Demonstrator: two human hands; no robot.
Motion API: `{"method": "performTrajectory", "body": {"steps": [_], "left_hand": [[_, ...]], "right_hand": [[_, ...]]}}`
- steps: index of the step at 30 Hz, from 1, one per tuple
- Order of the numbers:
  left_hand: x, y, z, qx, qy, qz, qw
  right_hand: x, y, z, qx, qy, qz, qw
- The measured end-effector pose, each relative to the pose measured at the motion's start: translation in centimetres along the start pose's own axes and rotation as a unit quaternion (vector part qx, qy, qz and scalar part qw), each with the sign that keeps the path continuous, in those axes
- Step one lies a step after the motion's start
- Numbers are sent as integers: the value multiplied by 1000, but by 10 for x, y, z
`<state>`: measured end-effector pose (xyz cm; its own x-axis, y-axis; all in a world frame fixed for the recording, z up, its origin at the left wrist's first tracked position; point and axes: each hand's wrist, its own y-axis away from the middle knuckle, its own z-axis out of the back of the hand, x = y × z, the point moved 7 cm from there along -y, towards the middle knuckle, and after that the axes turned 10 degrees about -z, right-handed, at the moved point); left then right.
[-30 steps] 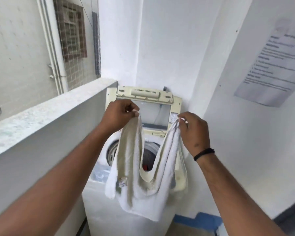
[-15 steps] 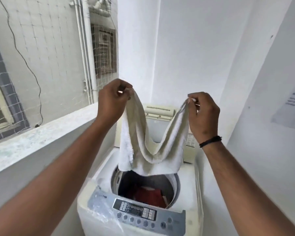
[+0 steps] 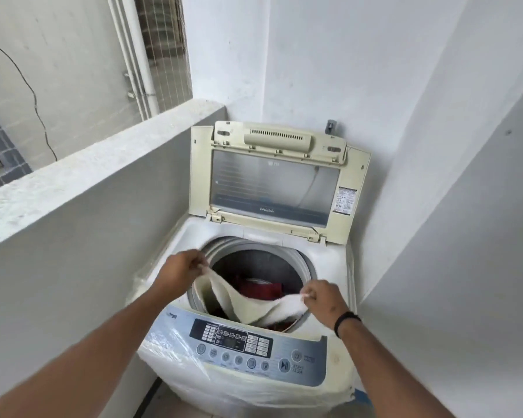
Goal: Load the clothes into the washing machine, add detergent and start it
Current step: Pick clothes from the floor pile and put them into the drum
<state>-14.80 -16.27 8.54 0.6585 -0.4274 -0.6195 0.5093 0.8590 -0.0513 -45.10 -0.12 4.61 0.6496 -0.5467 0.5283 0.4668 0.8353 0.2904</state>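
Note:
A white top-loading washing machine (image 3: pixel 332 267) stands in the corner with its lid (image 3: pixel 272 182) raised upright. A white towel (image 3: pixel 254 306) sags into the round drum opening, stretched between both hands. My left hand (image 3: pixel 184 267) pinches one end at the drum's left rim. My right hand (image 3: pixel 323 300) pinches the other end at the right rim. Under the towel a red garment (image 3: pixel 261 289) lies inside the drum. The control panel (image 3: pixel 245 348) with its buttons runs along the machine's front edge.
A low grey parapet wall (image 3: pixel 97 188) runs close along the machine's left side. White walls (image 3: pixel 435 176) close in behind and on the right. Clear plastic wrap (image 3: pixel 169 348) covers the machine's front. Pipes (image 3: pixel 139 55) and netting lie beyond the parapet.
Both hands have come down from chest height to the drum rim, and the towel now hangs into the drum instead of above it. The view has tilted down onto the machine.

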Motion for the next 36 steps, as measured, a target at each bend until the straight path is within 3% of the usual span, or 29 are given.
{"method": "performTrajectory", "body": {"steps": [5,11,14,17,20,23,24,26,28,29,32,36], "left_hand": [[38,1,-78,245,-66,-34,967],[64,-32,-136,375,-95,-47,921],[67,-64,-142,301,-3,-13,953],[75,-94,-128,100,104,49,988],[84,-106,-119,-67,167,83,980],[81,-108,-122,-107,150,73,980],[84,-108,-132,-71,128,73,986],[95,-103,-162,97,69,96,988],[110,-86,-193,291,-1,118,949],[114,-77,-201,349,-34,113,930],[115,-65,-210,388,-92,85,913],[116,-65,-222,382,-41,79,920]], "right_hand": [[-20,-9,-55,95,34,-44,994],[-5,-51,-79,101,2,-46,994],[-12,-82,-86,57,-67,-106,990],[-17,-110,-84,-25,-100,-162,981],[-10,-126,-71,-123,-115,-189,967],[1,-131,-68,-173,-124,-179,961],[1,-132,-72,-173,-115,-176,962],[-3,-133,-92,-128,-89,-186,970],[-12,-132,-119,-53,-52,-204,976],[-16,-129,-131,-21,-37,-211,976],[-21,-116,-161,57,3,-224,973],[-15,-108,-189,122,25,-216,968]]}}
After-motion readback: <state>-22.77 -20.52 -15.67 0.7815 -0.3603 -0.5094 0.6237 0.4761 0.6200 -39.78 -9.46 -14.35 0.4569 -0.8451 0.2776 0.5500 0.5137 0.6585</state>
